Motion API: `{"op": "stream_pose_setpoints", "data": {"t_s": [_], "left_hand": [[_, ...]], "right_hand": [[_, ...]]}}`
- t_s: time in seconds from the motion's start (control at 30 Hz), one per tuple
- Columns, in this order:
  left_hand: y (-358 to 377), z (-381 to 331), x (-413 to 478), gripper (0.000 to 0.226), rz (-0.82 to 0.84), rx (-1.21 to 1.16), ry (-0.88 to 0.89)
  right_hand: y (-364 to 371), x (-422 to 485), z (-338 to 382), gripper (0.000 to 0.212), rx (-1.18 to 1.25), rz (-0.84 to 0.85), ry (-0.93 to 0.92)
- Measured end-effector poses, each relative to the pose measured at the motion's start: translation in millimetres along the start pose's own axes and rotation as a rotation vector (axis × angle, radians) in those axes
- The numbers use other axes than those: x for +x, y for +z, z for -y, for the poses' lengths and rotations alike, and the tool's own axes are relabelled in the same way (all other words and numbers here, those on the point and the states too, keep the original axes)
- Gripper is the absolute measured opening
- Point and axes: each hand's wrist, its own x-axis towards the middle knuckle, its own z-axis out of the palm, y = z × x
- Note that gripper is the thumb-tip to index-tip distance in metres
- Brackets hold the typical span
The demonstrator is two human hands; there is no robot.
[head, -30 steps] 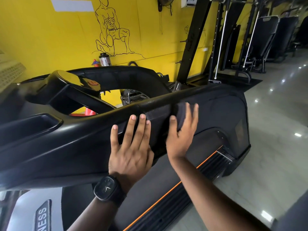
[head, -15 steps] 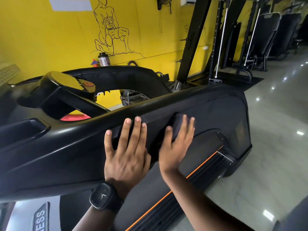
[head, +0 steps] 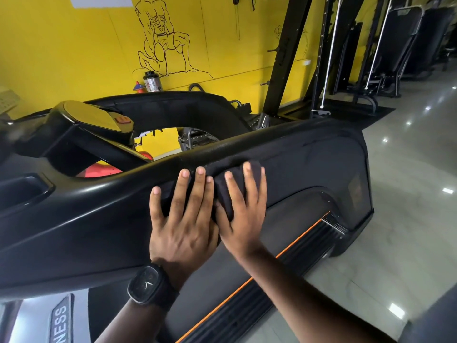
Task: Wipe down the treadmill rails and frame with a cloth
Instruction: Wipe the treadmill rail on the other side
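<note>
Head view (the only one): we have both hands flat on the dark cloth, which lies bunched on the side frame panel, just under the padded rail of the treadmill. Left hand: fingers straight and a bit spread, pressing the cloth's left part, gripping nothing. Right hand: also flat, fingers straight, on top of the bunch, touching the left hand at the thumb side.

Risks, in our judgement:
- Nothing pinches the cloth, so w/ a fast stroke it may slip out from under our palms and drop to the deck edge.
- Cloth is bunched, not spread; it may clean only a narrow strip and leave streaks.
- Black cloth on black frame: hard to see which areas are already done, esp. the lower panel.
- The watch is near the frame and may scratch it if the wrist drops.
- Console is well apart, so we see no danger of pressing sth there.
</note>
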Motion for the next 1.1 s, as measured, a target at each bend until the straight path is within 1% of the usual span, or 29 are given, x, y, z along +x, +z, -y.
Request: {"op": "stream_pose_setpoints", "data": {"t_s": [0.03, 0.07, 0.1, 0.13, 0.17, 0.23, 0.27, 0.3, 0.37, 0.4, 0.43, 0.47, 0.5, 0.53, 0.6, 0.63, 0.67, 0.7, 0.77, 0.8, 0.83, 0.87, 0.9, 0.93, 0.97, 1.0, 1.03, 1.07, 1.1], "left_hand": [[0, 0, 0, 0.061, 0.001, -0.005, 0.003], [0, 0, 0, 0.062, 0.004, -0.010, 0.008], [-1, 0, 0, 0.064, 0.010, -0.013, 0.012], [-1, 0, 1, 0.065, 0.015, -0.014, 0.015], [-1, 0, 1, 0.066, 0.020, -0.014, 0.015], [0, -2, 0, 0.068, 0.017, -0.012, 0.011], [0, -3, 1, 0.068, 0.014, -0.011, 0.009], [1, -3, 1, 0.068, 0.012, -0.010, 0.007], [2, -4, 2, 0.066, 0.007, -0.008, 0.005], [2, -5, 3, 0.065, 0.007, -0.008, 0.006], [2, -6, 3, 0.066, 0.011, -0.013, 0.008], [2, -6, 3, 0.067, 0.016, -0.019, 0.010], [1, -6, 4, 0.068, 0.019, -0.021, 0.012], [1, -6, 4, 0.068, 0.021, -0.019, 0.015], [1, -6, 5, 0.069, 0.024, -0.007, 0.018], [1, -7, 5, 0.069, 0.025, -0.003, 0.018], [2, -8, 5, 0.069, 0.025, 0.001, 0.019], [3, -9, 6, 0.070, 0.024, 0.004, 0.019], [4, -10, 8, 0.070, 0.019, 0.008, 0.018], [5, -10, 8, 0.070, 0.021, 0.005, 0.016], [5, -11, 8, 0.069, 0.025, 0.001, 0.018], [4, -11, 8, 0.070, 0.029, -0.002, 0.022], [4, -11, 8, 0.070, 0.028, -0.001, 0.023], [4, -12, 9, 0.070, 0.025, 0.000, 0.021], [4, -12, 9, 0.070, 0.021, 0.000, 0.017], [4, -13, 10, 0.069, 0.018, -0.001, 0.014], [4, -14, 10, 0.069, 0.017, -0.003, 0.013], [5, -14, 10, 0.069, 0.017, -0.004, 0.012], [5, -14, 10, 0.068, 0.015, -0.001, 0.013]], "right_hand": [[-4, 8, -9, 0.049, -0.026, 0.007, -0.116], [-5, 16, -19, 0.048, -0.060, 0.004, -0.176], [-5, 21, -28, 0.049, -0.075, -0.015, -0.164], [-3, 24, -36, 0.051, -0.055, -0.060, -0.056], [-1, 24, -40, 0.053, 0.003, -0.133, 0.148], [4, 21, -25, 0.061, 0.174, -0.293, 0.698], [7, 16, -13, 0.064, 0.208, -0.307, 0.819], [8, 10, -1, 0.063, 0.186, -0.252, 0.755], [5, 1, 9, 0.055, 0.091, -0.078, 0.335], [0, 6, 4, 0.051, 0.039, -0.036, 0.129], [-4, 18, -7, 0.049, -0.006, -0.027, -0.018], [-6, 27, -18, 0.049, -0.039, -0.032, -0.096], [-7, 34, -28, 0.050, -0.052, -0.053, -0.086], [-5, 38, -35, 0.052, -0.023, -0.092, 0.021], [-2, 36, -24, 0.056, 0.119, -0.213, 0.467], [1, 34, -12, 0.058, 0.157, -0.247, 0.648], [3, 32, -1, 0.059, 0.149, -0.233, 0.681], [3, 28, 5, 0.058, 0.096, -0.173, 0.546], [-4, 29, 3, 0.052, -0.021, -0.023, 0.088], [-9, 38, -6, 0.049, -0.054, 0.009, -0.077], [-12, 46, -18, 0.049, -0.069, 0.018, -0.158], [-12, 51, -28, 0.050, -0.068, -0.011, -0.130], [-10, 53, -35, 0.051, -0.038, -0.071, 0.008], [-6, 52, -39, 0.053, 0.042, -0.161, 0.244], [-4, 48, -34, 0.057, 0.146, -0.247, 0.537], [-1, 45, -24, 0.061, 0.202, -0.288, 0.748], [1, 38, -13, 0.063, 0.186, -0.270, 0.810], [2, 28, -6, 0.063, 0.122, -0.198, 0.668], [0, 17, -2, 0.060, 0.053, -0.096, 0.412]]}}
